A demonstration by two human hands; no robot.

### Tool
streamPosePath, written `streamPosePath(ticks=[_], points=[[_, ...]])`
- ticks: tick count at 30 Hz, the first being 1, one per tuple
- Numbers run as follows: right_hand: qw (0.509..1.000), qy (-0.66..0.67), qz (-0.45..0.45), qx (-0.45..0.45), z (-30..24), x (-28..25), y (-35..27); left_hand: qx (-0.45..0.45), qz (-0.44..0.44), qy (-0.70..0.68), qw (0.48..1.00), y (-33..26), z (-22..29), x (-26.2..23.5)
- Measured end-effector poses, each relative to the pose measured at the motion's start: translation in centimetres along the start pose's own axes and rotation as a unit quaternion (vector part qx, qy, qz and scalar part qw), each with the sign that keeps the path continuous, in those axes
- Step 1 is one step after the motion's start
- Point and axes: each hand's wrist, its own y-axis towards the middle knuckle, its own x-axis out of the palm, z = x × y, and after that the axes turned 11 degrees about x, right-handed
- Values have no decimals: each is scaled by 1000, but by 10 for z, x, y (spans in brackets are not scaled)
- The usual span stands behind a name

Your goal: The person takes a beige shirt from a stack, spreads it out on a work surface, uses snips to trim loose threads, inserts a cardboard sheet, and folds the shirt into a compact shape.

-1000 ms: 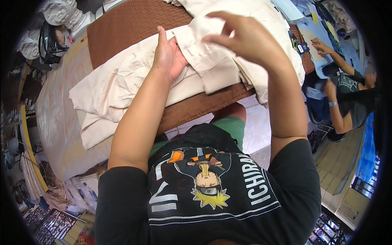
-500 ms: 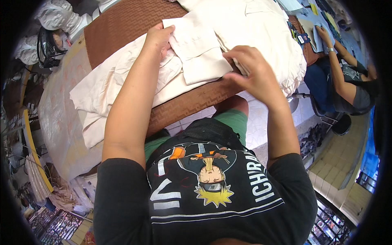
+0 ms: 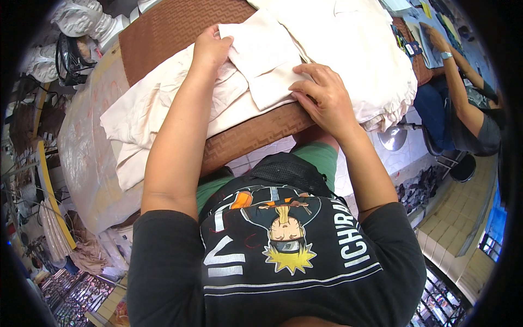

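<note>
Cream cotton garment (image 3: 256, 71) lies spread on brown woven table mat (image 3: 163, 32), folded flap on top, between both hands. Further left, translucent plastic sheet (image 3: 81, 158) drapes over table edge. Left hand (image 3: 210, 49) flat on flap's upper left corner, fingers together, pressing, not gripping; likely pinning cloth so the fold holds. Right hand (image 3: 321, 95) spread on flap's lower right edge, fingers apart, palm down, smoothing crease. Far right, seated co-worker's arm (image 3: 457, 71) at table corner. No containers visible.

White plastic bags (image 3: 81, 22) — bulging, upper left of the table.
</note>
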Motion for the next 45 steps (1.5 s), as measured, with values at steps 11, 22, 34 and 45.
streamPosePath(ticks=[11,22,34,45], points=[[997,21,56,47,1,14,-5,357,-213,282,865,-127,9,26],[971,7,21,237,-2,4,-4,231,-138,64,961,-123,13,23],[983,12,-10,182,-17,-29,21,361,-111,298,876,-86,32,36],[865,119,-202,443,-1,-22,15,287,-200,414,841,-128,9,64]])
